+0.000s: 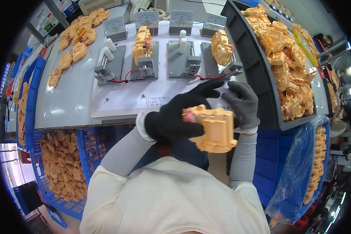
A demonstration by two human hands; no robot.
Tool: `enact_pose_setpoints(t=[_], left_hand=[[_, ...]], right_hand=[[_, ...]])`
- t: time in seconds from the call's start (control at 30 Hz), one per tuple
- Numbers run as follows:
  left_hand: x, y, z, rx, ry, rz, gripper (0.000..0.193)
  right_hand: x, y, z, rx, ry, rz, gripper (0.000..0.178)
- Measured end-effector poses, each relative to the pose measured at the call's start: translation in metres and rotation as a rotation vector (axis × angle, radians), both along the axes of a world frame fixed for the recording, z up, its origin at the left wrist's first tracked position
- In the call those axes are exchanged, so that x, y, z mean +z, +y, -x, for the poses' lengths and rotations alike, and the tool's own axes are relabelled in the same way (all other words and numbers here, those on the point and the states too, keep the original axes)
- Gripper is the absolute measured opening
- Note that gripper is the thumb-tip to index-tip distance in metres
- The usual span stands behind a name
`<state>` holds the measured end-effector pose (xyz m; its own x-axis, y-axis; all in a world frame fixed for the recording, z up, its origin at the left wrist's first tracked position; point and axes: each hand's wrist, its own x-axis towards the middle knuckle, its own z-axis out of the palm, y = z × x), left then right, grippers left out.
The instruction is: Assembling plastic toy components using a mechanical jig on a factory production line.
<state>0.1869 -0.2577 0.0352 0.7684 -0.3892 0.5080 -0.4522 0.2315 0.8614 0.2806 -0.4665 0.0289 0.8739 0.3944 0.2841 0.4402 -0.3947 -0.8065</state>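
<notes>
My left hand (179, 113), in a black glove, grips a tan plastic gear housing (212, 130) with a reddish bit at its left edge, held over the front edge of the test board. My right hand (241, 99), in a grey glove, is just in front of the rightmost test fixture (211, 62); its fingers are loosely bent and apart, with nothing visible between them. Another gear housing (221, 48) sits on that fixture, and a further gear housing (141, 52) is mounted on the second fixture from the left. The other two fixtures, with white-tipped levers (182, 45), carry no housing.
Several analog meters (181, 21) line the board's back. A dark grey bin (257, 74) heaped with housings stands at right. Loose housings (80, 50) lie on the table at left. Blue crates (82, 150) of housings flank me, the right one lined with clear plastic (296, 167).
</notes>
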Motion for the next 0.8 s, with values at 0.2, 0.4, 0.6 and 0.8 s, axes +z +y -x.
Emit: enact_pose_setpoints(t=[0.2,0.4,0.6,0.8], left_hand=[[0.015,-0.029,-0.034,0.158,-0.035,-0.082,0.033],[0.010,-0.040,-0.047,0.355,-0.116,-0.265,0.030],[0.008,-0.047,-0.045,0.337,-0.138,-0.238,0.031],[0.002,-0.042,-0.045,0.171,0.061,-0.095,0.044]], right_hand=[[-0.005,-0.006,0.002,0.136,-0.130,-0.368,0.026],[0.047,-0.013,-0.032,-0.131,0.243,-0.466,0.033],[0.093,0.036,-0.053,0.147,0.130,0.086,0.059],[0.094,0.067,-0.078,0.195,-0.004,0.539,0.055]])
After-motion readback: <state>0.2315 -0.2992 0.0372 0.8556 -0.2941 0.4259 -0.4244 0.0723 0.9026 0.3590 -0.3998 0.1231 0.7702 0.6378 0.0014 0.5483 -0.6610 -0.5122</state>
